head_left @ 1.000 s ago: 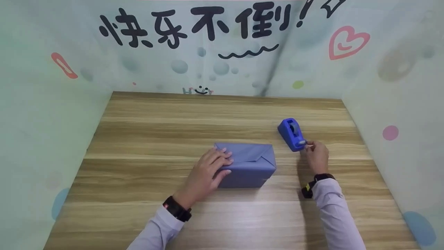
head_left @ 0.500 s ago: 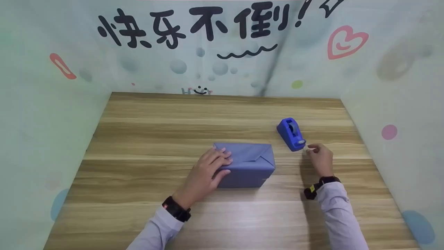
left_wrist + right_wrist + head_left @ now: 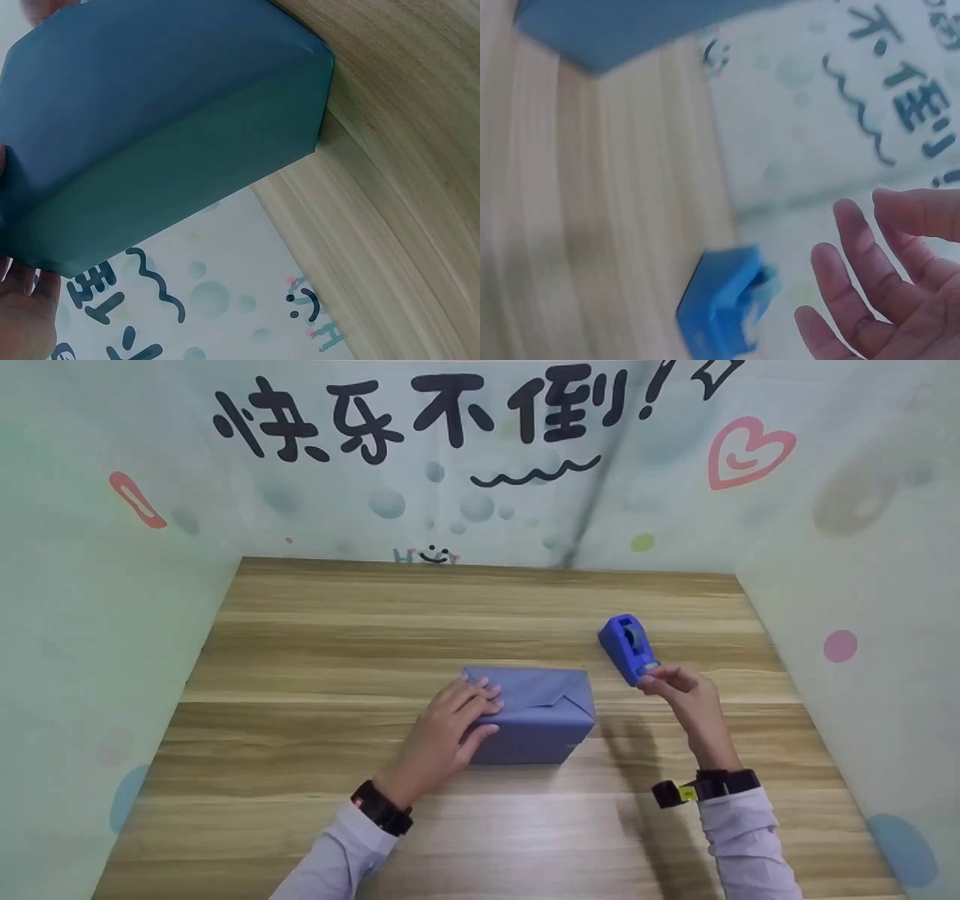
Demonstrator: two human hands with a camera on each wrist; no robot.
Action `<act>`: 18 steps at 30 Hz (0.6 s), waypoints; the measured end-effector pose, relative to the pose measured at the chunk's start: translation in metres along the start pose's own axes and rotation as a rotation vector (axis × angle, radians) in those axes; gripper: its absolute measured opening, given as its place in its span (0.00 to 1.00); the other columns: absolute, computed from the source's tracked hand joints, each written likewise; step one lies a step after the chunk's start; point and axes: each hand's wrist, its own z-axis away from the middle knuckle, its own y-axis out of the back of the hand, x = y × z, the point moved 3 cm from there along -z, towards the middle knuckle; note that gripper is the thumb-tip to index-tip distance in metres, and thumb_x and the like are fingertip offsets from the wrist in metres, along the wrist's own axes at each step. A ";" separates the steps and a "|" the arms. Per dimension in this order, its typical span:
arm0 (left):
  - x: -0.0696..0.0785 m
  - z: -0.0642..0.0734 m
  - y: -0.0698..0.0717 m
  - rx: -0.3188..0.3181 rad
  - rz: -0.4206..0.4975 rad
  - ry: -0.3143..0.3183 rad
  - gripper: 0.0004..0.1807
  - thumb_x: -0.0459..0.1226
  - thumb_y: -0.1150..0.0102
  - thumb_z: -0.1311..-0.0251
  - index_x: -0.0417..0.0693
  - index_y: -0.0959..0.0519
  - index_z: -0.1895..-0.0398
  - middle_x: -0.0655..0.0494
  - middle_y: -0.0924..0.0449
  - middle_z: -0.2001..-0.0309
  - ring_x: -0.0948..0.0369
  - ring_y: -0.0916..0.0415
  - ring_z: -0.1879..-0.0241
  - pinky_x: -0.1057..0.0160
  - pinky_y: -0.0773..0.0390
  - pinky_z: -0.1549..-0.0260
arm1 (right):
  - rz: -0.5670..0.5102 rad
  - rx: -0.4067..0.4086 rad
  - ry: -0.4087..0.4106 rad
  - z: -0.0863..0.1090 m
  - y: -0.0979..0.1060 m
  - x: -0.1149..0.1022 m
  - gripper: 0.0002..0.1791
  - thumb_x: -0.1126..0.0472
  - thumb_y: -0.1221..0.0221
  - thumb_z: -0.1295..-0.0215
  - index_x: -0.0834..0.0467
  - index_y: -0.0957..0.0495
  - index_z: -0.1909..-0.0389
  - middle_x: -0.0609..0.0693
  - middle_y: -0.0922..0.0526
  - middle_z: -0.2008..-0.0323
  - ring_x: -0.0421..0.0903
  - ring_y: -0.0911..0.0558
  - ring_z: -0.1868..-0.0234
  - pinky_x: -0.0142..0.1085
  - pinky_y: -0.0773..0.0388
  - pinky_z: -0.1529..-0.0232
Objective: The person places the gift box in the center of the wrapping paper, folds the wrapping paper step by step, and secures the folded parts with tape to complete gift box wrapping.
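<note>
In the head view a box wrapped in blue paper (image 3: 540, 735) stands on the wooden table, with a folded flap on its top. My left hand (image 3: 442, 735) holds the box's left end, fingers over the top and thumb on the front face; in the left wrist view its fingers (image 3: 26, 319) bend at the box's edge. A blue tape dispenser (image 3: 626, 649) stands behind and to the right of the box. My right hand (image 3: 686, 701) is at its front end, thumb and index finger pinching what seems a small clear piece of tape, barely visible.
The table (image 3: 360, 615) is bordered by pale printed walls at the back (image 3: 330, 510) and both sides. A black wrist camera (image 3: 667, 793) sticks out from the right wrist.
My right hand pulled slightly away from the dispenser, a clear strip showing at the fingertips, then rose and shifted left in front of its tip. The left hand and the box stayed put.
</note>
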 end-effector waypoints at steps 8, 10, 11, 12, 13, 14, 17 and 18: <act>0.000 -0.001 0.000 -0.007 -0.029 -0.023 0.13 0.41 0.43 0.39 0.47 0.21 0.54 0.54 0.23 0.46 0.56 0.31 0.39 0.56 0.41 0.34 | -0.122 -0.129 0.139 0.040 -0.028 -0.053 0.16 0.58 0.37 0.42 0.67 0.22 0.59 0.45 0.14 0.61 0.41 0.18 0.55 0.31 0.26 0.50; 0.000 -0.001 0.000 -0.014 -0.043 -0.022 0.13 0.41 0.44 0.39 0.48 0.21 0.53 0.53 0.23 0.46 0.56 0.31 0.39 0.56 0.41 0.34 | -0.117 -0.171 0.156 0.050 -0.039 -0.064 0.15 0.59 0.38 0.41 0.67 0.21 0.60 0.47 0.15 0.64 0.41 0.18 0.60 0.32 0.25 0.54; 0.001 -0.001 0.000 -0.019 -0.046 -0.019 0.13 0.41 0.44 0.38 0.48 0.22 0.52 0.53 0.23 0.46 0.56 0.31 0.39 0.56 0.41 0.34 | -0.116 -0.213 0.165 0.055 -0.045 -0.069 0.15 0.59 0.38 0.41 0.68 0.21 0.60 0.48 0.16 0.67 0.41 0.19 0.64 0.32 0.24 0.57; 0.001 -0.001 0.001 -0.023 -0.049 -0.016 0.14 0.41 0.44 0.38 0.48 0.22 0.52 0.53 0.23 0.45 0.56 0.31 0.39 0.56 0.40 0.34 | -0.134 -0.264 0.168 0.059 -0.052 -0.073 0.15 0.60 0.39 0.40 0.69 0.22 0.60 0.48 0.18 0.71 0.41 0.20 0.69 0.32 0.23 0.61; 0.001 -0.001 0.001 -0.026 -0.051 -0.014 0.14 0.40 0.44 0.38 0.48 0.22 0.51 0.53 0.24 0.45 0.56 0.32 0.39 0.55 0.40 0.34 | -0.154 -0.328 0.163 0.062 -0.059 -0.076 0.15 0.60 0.40 0.39 0.70 0.22 0.60 0.48 0.20 0.74 0.40 0.22 0.74 0.32 0.22 0.66; 0.002 -0.001 0.002 -0.029 -0.051 -0.012 0.14 0.40 0.44 0.38 0.48 0.22 0.51 0.53 0.24 0.45 0.56 0.32 0.39 0.55 0.40 0.34 | -0.176 -0.403 0.150 0.065 -0.066 -0.078 0.15 0.60 0.41 0.38 0.69 0.23 0.59 0.48 0.22 0.78 0.39 0.24 0.78 0.31 0.23 0.71; 0.002 -0.001 0.002 -0.039 -0.052 -0.009 0.13 0.40 0.44 0.38 0.49 0.22 0.51 0.54 0.24 0.45 0.56 0.32 0.39 0.55 0.40 0.34 | -0.268 -0.645 0.058 0.072 -0.085 -0.077 0.16 0.59 0.47 0.33 0.68 0.25 0.53 0.44 0.27 0.84 0.36 0.31 0.86 0.28 0.27 0.83; 0.003 -0.002 0.002 -0.043 -0.057 -0.011 0.13 0.40 0.45 0.38 0.49 0.22 0.52 0.54 0.24 0.45 0.55 0.32 0.39 0.55 0.40 0.34 | -0.298 -0.703 0.018 0.073 -0.090 -0.076 0.16 0.59 0.48 0.32 0.67 0.25 0.51 0.43 0.28 0.85 0.35 0.32 0.88 0.27 0.29 0.86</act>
